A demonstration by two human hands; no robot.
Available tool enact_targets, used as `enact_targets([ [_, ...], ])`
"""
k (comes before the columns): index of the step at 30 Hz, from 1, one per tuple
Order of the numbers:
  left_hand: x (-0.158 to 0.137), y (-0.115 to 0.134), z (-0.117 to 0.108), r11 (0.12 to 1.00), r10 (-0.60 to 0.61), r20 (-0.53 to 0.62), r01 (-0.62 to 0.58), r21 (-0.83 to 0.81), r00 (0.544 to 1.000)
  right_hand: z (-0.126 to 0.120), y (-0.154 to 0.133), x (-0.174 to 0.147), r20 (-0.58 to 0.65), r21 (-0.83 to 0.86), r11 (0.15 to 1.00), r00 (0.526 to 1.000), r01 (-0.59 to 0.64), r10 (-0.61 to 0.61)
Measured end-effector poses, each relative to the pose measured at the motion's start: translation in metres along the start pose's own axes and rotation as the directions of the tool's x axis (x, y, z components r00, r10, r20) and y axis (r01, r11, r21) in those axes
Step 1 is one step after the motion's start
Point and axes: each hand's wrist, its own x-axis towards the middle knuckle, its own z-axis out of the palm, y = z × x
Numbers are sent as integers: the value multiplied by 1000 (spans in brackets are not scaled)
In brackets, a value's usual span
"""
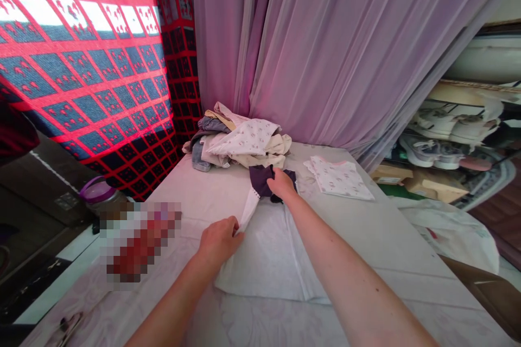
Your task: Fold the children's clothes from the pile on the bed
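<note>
My left hand [220,238] is closed on the left edge of the white garment [266,252], which lies on the sheet [193,192] before me, short of the clothes pile [248,138]. A light, even pull should hold that edge straight. My right hand [281,183] grips dark cloth [259,180] at the garment's far end; holding it level should limit creasing. The folded print cloth [340,178], further right, lies apart.

Lilac curtain [325,49], shoes [433,122], perhaps a jar [100,195]
</note>
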Motion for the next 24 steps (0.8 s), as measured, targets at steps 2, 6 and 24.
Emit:
enact_targets([
  [2,-11,9,2,998,17,17,-18,54,1000,-6,10,4,-3,12,1000,1000,22,-22],
  [6,-31,27,8,990,31,66,-39,137,997,-6,24,8,-8,46,997,998,66,-66],
  [24,-8,57,30,940,297,87,-275,-204,951,11,54,-4,-50,16,997,996,-72,72],
])
